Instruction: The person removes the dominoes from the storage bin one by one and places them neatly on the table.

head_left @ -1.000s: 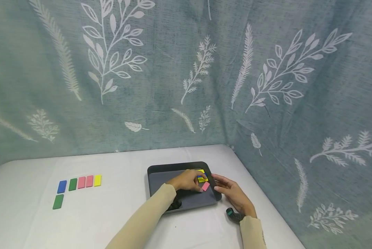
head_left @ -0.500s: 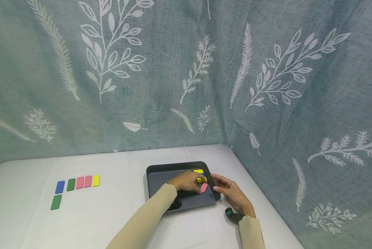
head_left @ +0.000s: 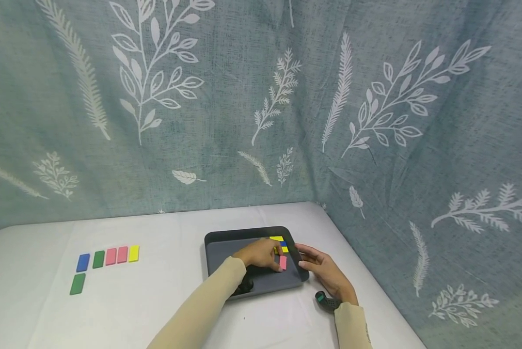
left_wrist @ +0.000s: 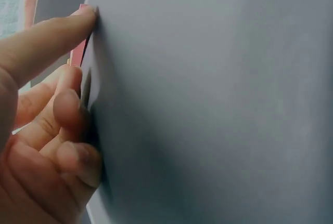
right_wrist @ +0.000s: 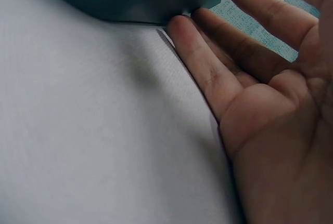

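Note:
In the head view my left hand [head_left: 261, 254] reaches into a dark grey tray [head_left: 219, 236]. Its thumb and a finger pinch a small pink rectangular tile [head_left: 283, 262] lying on the tray floor; the left wrist view shows the pink tile [left_wrist: 78, 52] edge-on between them, the other fingers curled below. Just behind it, yellow tiles [head_left: 276, 238] and a blue tile [head_left: 283, 244] sit together near the tray's right wall, partly covered by my fingers. My right hand [head_left: 328, 274] stays outside, its loosely extended fingertips against that wall, also seen in the right wrist view.
Left of the tray, on the white tabletop [head_left: 169, 281], a row holds a blue tile [head_left: 83, 262], a green tile [head_left: 98, 259], two pink tiles [head_left: 117, 255] and a yellow tile [head_left: 134, 253]. Another green tile [head_left: 77, 284] lies in front. A patterned curtain [head_left: 226, 121] hangs behind.
The pink tile under my left fingers has turned from a slant to nearly in line with the tray's right side, shifting slightly left. My right hand holds its place at the wall.

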A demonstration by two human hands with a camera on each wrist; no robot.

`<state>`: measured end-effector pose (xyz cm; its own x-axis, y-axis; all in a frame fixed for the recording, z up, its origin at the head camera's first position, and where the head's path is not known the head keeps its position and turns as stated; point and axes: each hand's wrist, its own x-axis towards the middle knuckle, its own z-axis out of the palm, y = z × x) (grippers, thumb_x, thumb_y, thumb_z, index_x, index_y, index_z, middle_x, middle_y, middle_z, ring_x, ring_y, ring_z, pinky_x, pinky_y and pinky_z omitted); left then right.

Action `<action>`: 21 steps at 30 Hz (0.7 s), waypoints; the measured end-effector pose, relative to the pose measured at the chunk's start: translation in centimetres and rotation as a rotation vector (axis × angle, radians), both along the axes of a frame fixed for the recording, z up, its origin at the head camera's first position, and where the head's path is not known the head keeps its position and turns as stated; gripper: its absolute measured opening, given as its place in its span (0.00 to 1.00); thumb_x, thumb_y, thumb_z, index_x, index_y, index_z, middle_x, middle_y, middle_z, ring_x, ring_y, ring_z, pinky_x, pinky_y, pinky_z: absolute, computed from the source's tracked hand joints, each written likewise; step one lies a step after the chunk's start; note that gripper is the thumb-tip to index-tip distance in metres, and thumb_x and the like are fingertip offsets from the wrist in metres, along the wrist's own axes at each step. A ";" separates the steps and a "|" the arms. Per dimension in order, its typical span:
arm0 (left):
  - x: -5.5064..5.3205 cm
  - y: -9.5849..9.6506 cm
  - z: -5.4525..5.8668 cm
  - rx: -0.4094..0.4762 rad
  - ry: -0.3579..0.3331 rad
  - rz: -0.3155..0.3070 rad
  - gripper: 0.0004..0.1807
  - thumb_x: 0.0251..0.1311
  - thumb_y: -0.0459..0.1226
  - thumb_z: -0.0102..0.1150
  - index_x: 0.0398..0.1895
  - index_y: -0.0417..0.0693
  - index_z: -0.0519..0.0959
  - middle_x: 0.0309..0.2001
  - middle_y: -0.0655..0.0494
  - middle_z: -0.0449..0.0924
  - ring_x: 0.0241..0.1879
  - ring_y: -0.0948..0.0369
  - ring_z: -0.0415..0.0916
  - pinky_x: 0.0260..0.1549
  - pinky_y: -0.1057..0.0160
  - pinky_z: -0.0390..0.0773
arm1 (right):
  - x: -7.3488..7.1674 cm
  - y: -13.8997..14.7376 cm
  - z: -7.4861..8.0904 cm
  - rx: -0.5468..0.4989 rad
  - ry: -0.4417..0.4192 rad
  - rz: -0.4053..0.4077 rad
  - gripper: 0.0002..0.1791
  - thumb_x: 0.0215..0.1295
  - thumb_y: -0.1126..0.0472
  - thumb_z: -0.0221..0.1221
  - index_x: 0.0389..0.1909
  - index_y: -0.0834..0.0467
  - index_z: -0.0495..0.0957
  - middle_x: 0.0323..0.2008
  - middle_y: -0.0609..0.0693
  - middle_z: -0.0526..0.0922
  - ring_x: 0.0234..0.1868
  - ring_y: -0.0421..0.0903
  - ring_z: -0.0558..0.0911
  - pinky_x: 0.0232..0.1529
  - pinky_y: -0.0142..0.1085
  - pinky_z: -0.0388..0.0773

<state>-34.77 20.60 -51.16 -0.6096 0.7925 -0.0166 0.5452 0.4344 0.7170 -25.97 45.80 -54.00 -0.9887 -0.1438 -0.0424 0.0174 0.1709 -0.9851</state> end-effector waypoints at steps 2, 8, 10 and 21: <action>-0.1 -0.2 0.1 0.019 -0.013 -0.002 0.24 0.55 0.41 0.79 0.52 0.43 0.81 0.25 0.59 0.80 0.23 0.65 0.74 0.26 0.68 0.74 | 0.0 0.0 0.0 -0.004 -0.003 0.000 0.32 0.70 0.65 0.66 0.74 0.57 0.70 0.73 0.55 0.68 0.71 0.57 0.70 0.62 0.33 0.73; -0.5 -0.9 0.9 0.073 0.003 -0.010 0.23 0.54 0.40 0.80 0.51 0.43 0.81 0.26 0.60 0.79 0.23 0.66 0.76 0.26 0.69 0.75 | -0.1 0.0 0.0 0.005 -0.002 0.003 0.33 0.69 0.64 0.66 0.73 0.56 0.70 0.74 0.55 0.68 0.72 0.57 0.69 0.62 0.31 0.73; -0.6 -1.5 1.5 0.092 0.014 -0.017 0.23 0.55 0.40 0.79 0.51 0.44 0.81 0.25 0.59 0.80 0.23 0.66 0.75 0.27 0.68 0.75 | -0.2 0.0 -0.1 0.010 0.003 0.005 0.32 0.69 0.64 0.67 0.73 0.56 0.70 0.74 0.55 0.68 0.71 0.57 0.70 0.62 0.31 0.73; -0.9 -5.8 4.1 0.156 0.050 -0.015 0.25 0.56 0.41 0.79 0.55 0.46 0.80 0.31 0.59 0.79 0.33 0.63 0.76 0.42 0.63 0.77 | -0.3 -0.2 -0.2 0.027 -0.012 -0.033 0.33 0.67 0.61 0.69 0.72 0.53 0.72 0.73 0.52 0.70 0.70 0.51 0.72 0.62 0.32 0.73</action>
<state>-35.71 14.80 -47.08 -0.5950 0.7919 0.1372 0.5873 0.3119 0.7469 -26.28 45.60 -54.20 -0.9923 -0.1099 -0.0579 0.0354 0.1965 -0.9799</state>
